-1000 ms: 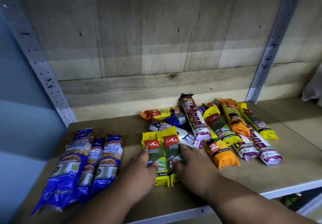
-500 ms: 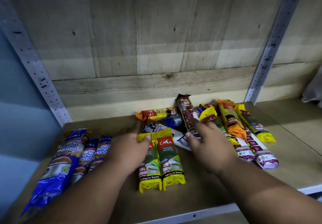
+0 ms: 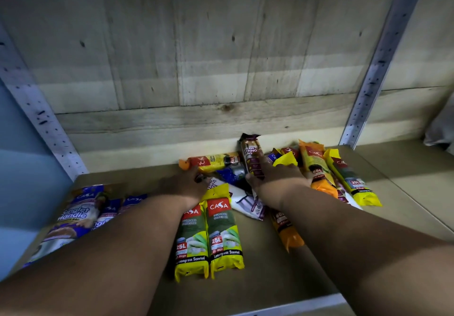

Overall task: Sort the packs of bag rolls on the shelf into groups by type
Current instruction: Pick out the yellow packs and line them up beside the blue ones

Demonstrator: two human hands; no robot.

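Observation:
Packs of bag rolls lie on a wooden shelf. Three blue Singlet Handle packs lie grouped at the left. Two yellow 25L packs lie side by side in the middle. Behind them is a mixed pile: a sideways orange-yellow pack, a maroon Draw String pack, a white pack, orange 60L packs and a yellow pack. My left hand reaches flat into the pile's left side. My right hand curls over a yellow pack whose top pokes out, thumb against the maroon pack.
A wooden back wall closes the shelf behind the pile. Perforated metal uprights stand at the left and right. Another shelf bay continues to the right. The shelf's pale front edge runs below my forearms.
Both hands left the two yellow 25L packs in the middle and moved back into the mixed pile. The right hand has closed over a yellow pack there.

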